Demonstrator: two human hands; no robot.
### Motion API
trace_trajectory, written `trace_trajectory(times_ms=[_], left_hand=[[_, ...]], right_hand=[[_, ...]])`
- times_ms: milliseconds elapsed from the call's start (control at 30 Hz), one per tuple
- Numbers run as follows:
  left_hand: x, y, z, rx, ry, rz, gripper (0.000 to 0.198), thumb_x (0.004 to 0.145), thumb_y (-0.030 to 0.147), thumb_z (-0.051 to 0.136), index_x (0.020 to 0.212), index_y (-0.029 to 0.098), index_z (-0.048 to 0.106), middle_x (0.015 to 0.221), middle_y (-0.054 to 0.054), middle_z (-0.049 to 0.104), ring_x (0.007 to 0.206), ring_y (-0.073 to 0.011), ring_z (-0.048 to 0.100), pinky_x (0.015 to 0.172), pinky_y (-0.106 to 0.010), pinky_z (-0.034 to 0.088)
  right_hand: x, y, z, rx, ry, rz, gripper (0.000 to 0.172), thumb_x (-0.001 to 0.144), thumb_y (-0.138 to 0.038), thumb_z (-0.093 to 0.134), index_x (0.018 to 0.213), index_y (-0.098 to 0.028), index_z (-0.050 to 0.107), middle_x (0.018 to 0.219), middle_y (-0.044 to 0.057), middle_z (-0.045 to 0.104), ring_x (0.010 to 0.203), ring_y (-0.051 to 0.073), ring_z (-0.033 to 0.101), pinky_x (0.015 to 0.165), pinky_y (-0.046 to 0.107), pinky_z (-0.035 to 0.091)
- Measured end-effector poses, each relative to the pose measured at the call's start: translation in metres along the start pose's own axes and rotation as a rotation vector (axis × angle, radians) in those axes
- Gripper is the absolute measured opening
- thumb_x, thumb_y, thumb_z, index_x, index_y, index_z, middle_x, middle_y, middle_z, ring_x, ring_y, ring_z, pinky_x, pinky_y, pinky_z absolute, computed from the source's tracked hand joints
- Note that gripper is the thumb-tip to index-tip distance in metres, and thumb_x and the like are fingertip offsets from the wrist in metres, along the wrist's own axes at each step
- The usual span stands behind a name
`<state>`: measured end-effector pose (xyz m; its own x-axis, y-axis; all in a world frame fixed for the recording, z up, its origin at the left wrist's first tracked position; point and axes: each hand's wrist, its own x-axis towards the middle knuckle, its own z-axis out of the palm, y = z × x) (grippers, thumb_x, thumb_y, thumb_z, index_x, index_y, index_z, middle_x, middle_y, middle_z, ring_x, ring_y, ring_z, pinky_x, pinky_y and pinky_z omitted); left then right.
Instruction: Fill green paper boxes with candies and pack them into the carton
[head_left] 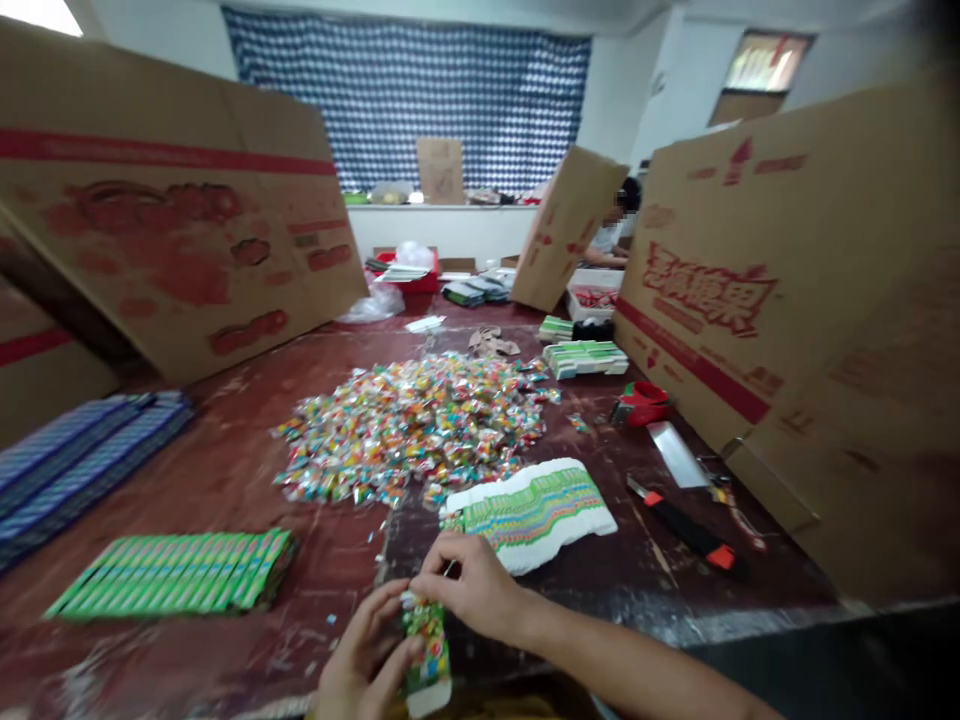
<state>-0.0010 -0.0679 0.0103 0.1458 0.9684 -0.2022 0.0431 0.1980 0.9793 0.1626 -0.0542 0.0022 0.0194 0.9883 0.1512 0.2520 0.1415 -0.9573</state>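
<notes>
Close to the table's front edge, my left hand (367, 650) grips a small green printed box (426, 645) between thumb and fingers. The box's lower end shows a pale flap. My right hand (472, 585) bends over the top of the same box, thumb and forefinger pinched at its upper edge; whether anything else is in that pinch is hidden. Just beyond my right hand lies a white cloth (600, 505) with a row of flat green printed cartons (525, 510) on it. Farther back spreads a large heap of small wrapped candies (420, 420).
A row of green boxes (172, 572) lies at left, near blue striped packs (90, 450). On the right are a utility knife (686, 525), a metal blade (677, 455) and a red tape dispenser (643, 402). Large cardboard sheets (187, 220) flank the table. Another person (606, 240) sits behind.
</notes>
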Motion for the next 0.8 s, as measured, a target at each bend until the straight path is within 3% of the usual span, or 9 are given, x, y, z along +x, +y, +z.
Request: trace_trajectory(times_ms=[133,233,300,367,467,567,633,733,800], left_hand=[[-0.001,-0.004,0.001,-0.053,0.034,-0.025,0.054,0.058,0.047,0.083,0.099,0.019,0.061,0.099,-0.008,0.069,0.08,-0.0244,0.069,0.068,-0.029,0.057],[0.006,-0.009,-0.008,-0.101,0.03,-0.032,0.05,0.059,0.041,0.084,0.095,0.018,0.056,0.09,-0.005,0.068,0.078,-0.0207,0.067,0.068,-0.027,0.055],[0.012,-0.013,-0.016,-0.121,0.085,-0.021,0.048,0.06,0.039,0.083,0.09,0.018,0.052,0.081,-0.001,0.065,0.074,-0.0171,0.065,0.065,-0.023,0.053],[0.016,-0.017,-0.023,-0.136,0.157,-0.032,0.049,0.061,0.041,0.083,0.087,0.019,0.048,0.075,0.001,0.062,0.067,-0.0143,0.062,0.057,-0.019,0.049],[0.019,-0.02,-0.026,-0.217,0.183,-0.117,0.058,0.06,0.042,0.083,0.101,0.02,0.05,0.082,-0.001,0.064,0.065,-0.0151,0.061,0.05,-0.02,0.047],[0.019,-0.02,-0.025,-0.366,0.109,-0.205,0.069,0.061,0.038,0.083,0.119,0.018,0.052,0.098,-0.007,0.066,0.081,-0.0208,0.066,0.067,-0.032,0.056],[0.02,-0.021,-0.025,-0.424,0.005,-0.254,0.062,0.064,0.033,0.081,0.117,0.015,0.057,0.104,-0.01,0.066,0.091,-0.0229,0.065,0.08,-0.036,0.054],[0.021,-0.022,-0.023,-0.356,-0.089,-0.253,0.04,0.07,0.028,0.077,0.104,0.013,0.063,0.098,-0.008,0.068,0.087,-0.0178,0.063,0.078,-0.028,0.05],[0.023,-0.024,-0.019,-0.273,-0.087,-0.191,0.029,0.072,0.027,0.074,0.095,0.013,0.064,0.088,-0.004,0.066,0.077,-0.0137,0.059,0.071,-0.023,0.047]], right_hand=[[-0.011,-0.005,-0.004,-0.069,-0.118,-0.173,0.025,0.093,-0.031,0.054,0.081,-0.016,0.069,0.086,0.003,0.068,0.085,0.011,0.061,0.081,0.023,0.045],[0.012,0.003,-0.028,-0.217,-0.212,-0.241,0.019,0.092,-0.032,0.056,0.095,-0.019,0.069,0.102,0.004,0.068,0.095,0.013,0.062,0.084,0.025,0.047],[0.04,0.013,-0.055,-0.463,-0.009,-0.209,0.018,0.092,-0.03,0.056,0.103,-0.019,0.066,0.103,0.006,0.067,0.093,0.016,0.061,0.078,0.027,0.049],[0.07,0.026,-0.083,-0.82,0.17,-0.167,0.016,0.09,-0.023,0.057,0.103,-0.018,0.064,0.106,0.01,0.066,0.101,0.02,0.058,0.084,0.033,0.048],[0.102,0.044,-0.113,-1.094,0.062,-0.194,0.018,0.081,-0.018,0.067,0.099,-0.02,0.064,0.106,0.009,0.066,0.107,0.022,0.055,0.083,0.031,0.047],[0.114,0.057,-0.126,-1.097,0.006,-0.214,0.006,0.084,-0.015,0.063,0.088,-0.019,0.066,0.098,0.007,0.068,0.102,0.019,0.058,0.082,0.027,0.045],[0.114,0.057,-0.129,-1.092,0.031,-0.203,0.011,0.09,-0.018,0.056,0.087,-0.018,0.066,0.096,0.008,0.069,0.097,0.019,0.061,0.08,0.026,0.044],[0.107,0.041,-0.126,-0.987,0.2,-0.175,0.021,0.095,-0.027,0.048,0.091,-0.015,0.065,0.09,0.009,0.07,0.084,0.018,0.064,0.074,0.028,0.045],[0.096,0.022,-0.115,-0.679,0.353,-0.162,0.024,0.094,-0.035,0.051,0.09,-0.015,0.063,0.082,0.006,0.07,0.072,0.016,0.065,0.069,0.027,0.047]])
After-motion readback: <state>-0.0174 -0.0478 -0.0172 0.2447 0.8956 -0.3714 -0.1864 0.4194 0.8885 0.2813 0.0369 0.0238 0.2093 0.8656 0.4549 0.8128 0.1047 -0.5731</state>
